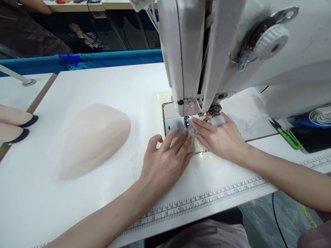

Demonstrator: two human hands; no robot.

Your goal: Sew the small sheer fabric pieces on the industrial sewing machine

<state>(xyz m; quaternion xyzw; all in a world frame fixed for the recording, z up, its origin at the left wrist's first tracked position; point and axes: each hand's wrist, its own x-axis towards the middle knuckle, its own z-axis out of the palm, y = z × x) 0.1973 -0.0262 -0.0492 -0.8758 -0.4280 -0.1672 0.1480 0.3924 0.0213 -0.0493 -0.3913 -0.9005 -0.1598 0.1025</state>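
Observation:
My left hand (165, 158) rests at the front of the sewing machine's metal needle plate (173, 123), fingers stretched forward and apart. Its fingertips lie just in front of the presser foot (186, 121). My right hand (219, 137) lies flat on the plate's right side, fingertips close to the foot and near the left fingertips. Any material under the fingers is hidden or too small to make out. The sewing machine (191, 51) stands over both hands. On the white table (124, 206) to the left lies a sheer beige fabric piece (100, 137).
Two beige pieces with black ends (19, 127) lie at the far left edge. Green-handled scissors (289, 137) rest at right, beside a dark tray with coiled cord (322, 117). A printed ruler (201, 203) runs along the front edge. Blue cloth (116, 58) borders the back; a person's arm (36, 5) shows beyond.

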